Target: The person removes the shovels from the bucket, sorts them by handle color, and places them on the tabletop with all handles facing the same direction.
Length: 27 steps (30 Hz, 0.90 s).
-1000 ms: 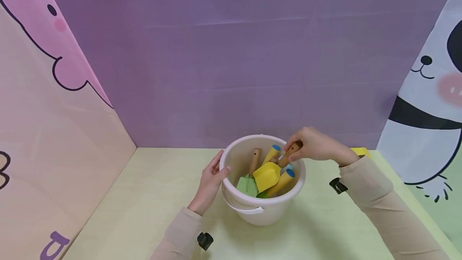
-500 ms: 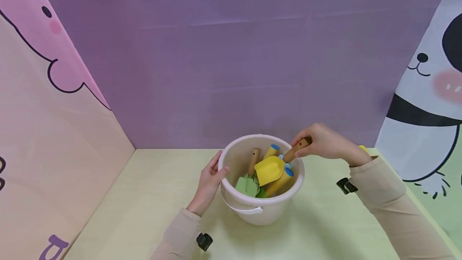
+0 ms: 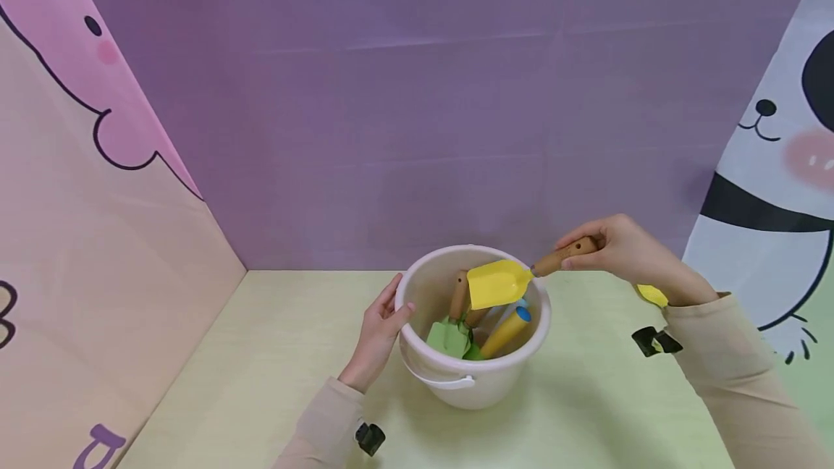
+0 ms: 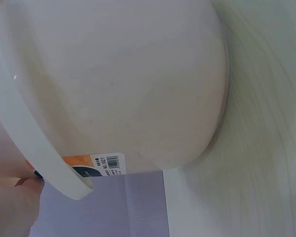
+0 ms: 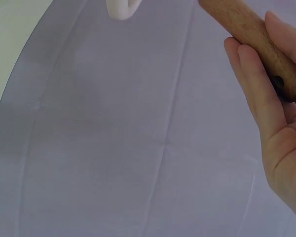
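At the lower centre-left of the frame, your left hand (image 3: pixel 380 328) is gripping the rim of the white bucket (image 3: pixel 478 391), its thumb lying over the edge, probably because the light wall needs steadying against a tug. The bucket is standing upright on the worktop (image 3: pixel 287 360) at the lower centre, its white bail (image 3: pixel 449 383) hanging down the near side, so the opening is staying unobstructed. Inside, a green-bladed tool (image 3: pixel 447 339) is leaning left with its wooden handle upward, and a yellow cylinder with a blue end (image 3: pixel 504 335) is slanting to the right of it. Above them, the yellow shovel (image 3: pixel 498 284) is hanging blade-left over the opening; you cannot tell whether its neck is touching the rim. Right of centre, your right hand (image 3: pixel 632 255) is clamping its wooden handle near the end, seemingly keeping your fingers outside the bucket. Behind that wrist, another yellow piece (image 3: pixel 652 296) is showing, mostly hidden.
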Tool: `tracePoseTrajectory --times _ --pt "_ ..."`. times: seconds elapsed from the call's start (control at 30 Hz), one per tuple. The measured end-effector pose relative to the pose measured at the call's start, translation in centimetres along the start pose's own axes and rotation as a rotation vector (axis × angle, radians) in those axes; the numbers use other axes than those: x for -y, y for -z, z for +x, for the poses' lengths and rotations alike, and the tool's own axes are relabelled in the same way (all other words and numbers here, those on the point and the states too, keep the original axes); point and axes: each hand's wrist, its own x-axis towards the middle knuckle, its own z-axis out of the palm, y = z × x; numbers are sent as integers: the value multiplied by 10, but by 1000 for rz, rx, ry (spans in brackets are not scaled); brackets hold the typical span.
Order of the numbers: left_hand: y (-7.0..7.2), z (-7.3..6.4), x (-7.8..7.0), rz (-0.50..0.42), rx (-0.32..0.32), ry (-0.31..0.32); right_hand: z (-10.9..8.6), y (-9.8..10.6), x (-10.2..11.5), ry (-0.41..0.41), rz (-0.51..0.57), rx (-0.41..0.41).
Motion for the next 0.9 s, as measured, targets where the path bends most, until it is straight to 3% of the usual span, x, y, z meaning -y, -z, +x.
tracePoseTrajectory --times 0.3,0.63,0.9 --pt "0 0 -1 -4 -3 -1 -5 5 -5 -43 56 -64" --pt "1 -1 -2 9 -5 3 -8 5 -15 -85 78 -190" --pt "2 0 -2 9 -9 0 -9 2 -32 -137 209 -311"
